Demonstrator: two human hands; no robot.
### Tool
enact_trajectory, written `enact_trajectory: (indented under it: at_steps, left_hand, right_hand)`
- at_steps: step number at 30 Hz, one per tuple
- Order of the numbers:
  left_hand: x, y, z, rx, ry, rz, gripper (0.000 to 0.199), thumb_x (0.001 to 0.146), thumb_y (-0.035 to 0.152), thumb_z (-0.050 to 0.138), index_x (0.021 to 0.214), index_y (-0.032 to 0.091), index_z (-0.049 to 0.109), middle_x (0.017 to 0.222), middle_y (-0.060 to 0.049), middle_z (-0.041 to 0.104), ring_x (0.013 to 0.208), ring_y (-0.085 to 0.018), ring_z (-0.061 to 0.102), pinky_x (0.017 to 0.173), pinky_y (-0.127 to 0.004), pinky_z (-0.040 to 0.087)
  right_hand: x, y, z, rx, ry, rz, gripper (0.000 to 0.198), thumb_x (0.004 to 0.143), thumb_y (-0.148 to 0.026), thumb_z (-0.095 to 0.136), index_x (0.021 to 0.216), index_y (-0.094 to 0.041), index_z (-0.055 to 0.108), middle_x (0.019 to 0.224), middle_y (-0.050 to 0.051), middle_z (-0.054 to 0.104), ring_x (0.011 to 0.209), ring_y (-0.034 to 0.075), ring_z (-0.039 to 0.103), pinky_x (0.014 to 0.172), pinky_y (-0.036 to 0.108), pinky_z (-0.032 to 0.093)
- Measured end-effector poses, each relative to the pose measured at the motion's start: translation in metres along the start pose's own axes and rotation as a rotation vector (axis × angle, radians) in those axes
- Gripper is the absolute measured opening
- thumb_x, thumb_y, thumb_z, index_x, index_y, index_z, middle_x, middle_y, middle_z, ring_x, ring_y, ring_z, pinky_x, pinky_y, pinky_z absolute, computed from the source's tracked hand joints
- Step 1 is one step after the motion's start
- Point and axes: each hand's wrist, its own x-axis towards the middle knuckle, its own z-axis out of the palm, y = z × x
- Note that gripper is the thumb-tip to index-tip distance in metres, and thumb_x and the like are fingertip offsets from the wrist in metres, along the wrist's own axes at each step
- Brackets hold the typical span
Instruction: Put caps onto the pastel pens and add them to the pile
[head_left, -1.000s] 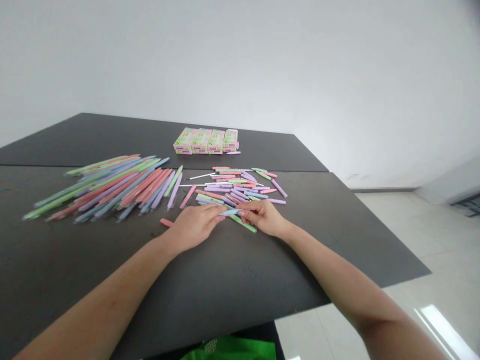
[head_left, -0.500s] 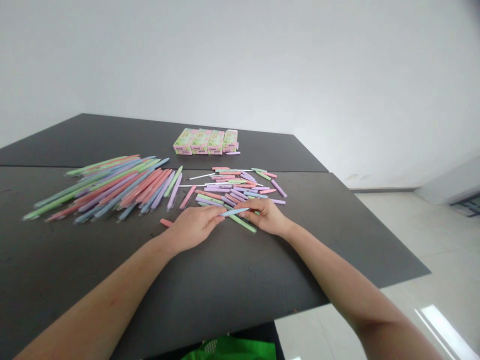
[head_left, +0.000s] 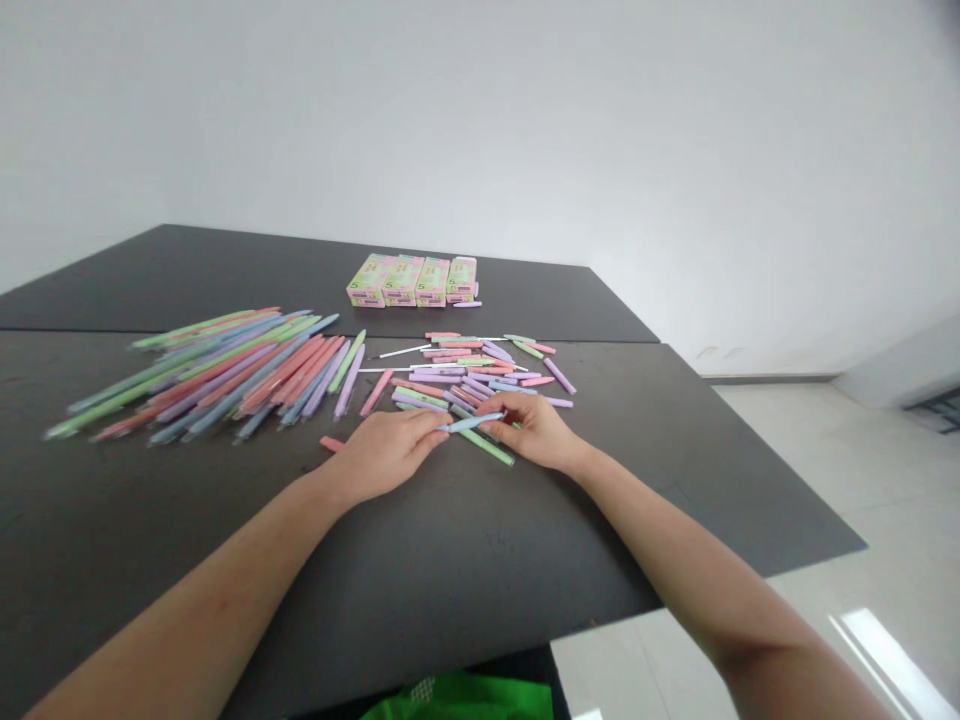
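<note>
A light blue pen piece [head_left: 472, 423] is pinched between my two hands, just above the table. My left hand [head_left: 390, 447] closes on its left end, and my right hand [head_left: 532, 430] grips the right end; the fingers hide both tips. Beneath and behind the hands lie loose pen parts [head_left: 439, 378] in purple, pink, green and blue, with several thin white refills [head_left: 386, 370] among them. A green pen barrel [head_left: 487, 447] sticks out below my right hand. Beside my left wrist is a short red piece [head_left: 331, 444].
On the left of the dark table [head_left: 465, 560] a large heap of coloured pens [head_left: 225, 370] is spread out. Several pink and green boxes [head_left: 401, 280] stand in a row at the back. A pale wall [head_left: 480, 120] rises behind the table.
Both hands keep their hold on the light blue piece, which has shifted only slightly. The loose parts and the boxes look the same.
</note>
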Motion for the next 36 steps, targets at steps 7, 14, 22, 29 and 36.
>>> enact_trajectory:
  at_steps: [7,14,22,29,36]
  left_hand:
    - [-0.0006,-0.0021,0.0003,0.001,0.01,-0.006,0.032,0.097,0.031,0.039,0.115,0.021,0.064,0.11,-0.005,0.072,0.099,-0.022,0.068,0.086,-0.034,0.051]
    - [-0.0004,-0.0017,0.0013,-0.009,0.04,0.014,0.03,0.097,0.03,0.041,0.114,0.021,0.064,0.107,-0.005,0.072,0.096,-0.021,0.068,0.084,-0.033,0.051]
    - [-0.0007,-0.001,0.0023,0.001,0.049,0.026,0.029,0.097,0.03,0.042,0.115,0.022,0.063,0.11,-0.004,0.072,0.098,-0.021,0.068,0.087,-0.033,0.051]
    - [-0.0015,0.0007,0.0016,-0.005,0.065,0.045,0.031,0.097,0.03,0.042,0.117,0.021,0.063,0.11,-0.005,0.072,0.1,-0.022,0.068,0.088,-0.035,0.051]
    - [-0.0014,0.0022,0.0009,0.015,0.106,0.071,0.028,0.096,0.029,0.044,0.114,0.021,0.065,0.106,-0.005,0.073,0.096,-0.021,0.069,0.085,-0.032,0.052]
  right_hand:
    - [-0.0007,0.0009,-0.0004,0.037,0.022,0.015,0.024,0.083,-0.037,0.067,0.09,-0.015,0.069,0.081,0.005,0.067,0.068,0.013,0.055,0.062,0.025,0.045]
    - [-0.0008,-0.0014,0.0012,0.053,0.019,0.008,0.026,0.082,-0.04,0.068,0.09,-0.015,0.069,0.081,0.005,0.067,0.069,0.013,0.055,0.062,0.025,0.046]
    - [-0.0012,0.0001,0.0031,0.03,0.009,0.009,0.025,0.084,-0.039,0.066,0.091,-0.015,0.069,0.083,0.006,0.067,0.071,0.014,0.056,0.063,0.025,0.045]
    - [-0.0015,-0.0028,0.0037,0.026,-0.001,0.014,0.022,0.085,-0.036,0.064,0.091,-0.015,0.069,0.081,0.005,0.066,0.069,0.013,0.055,0.063,0.025,0.044]
    - [-0.0015,-0.0065,0.0013,-0.003,-0.012,-0.022,0.022,0.086,-0.036,0.062,0.092,-0.016,0.069,0.081,0.005,0.067,0.07,0.014,0.055,0.065,0.025,0.043]
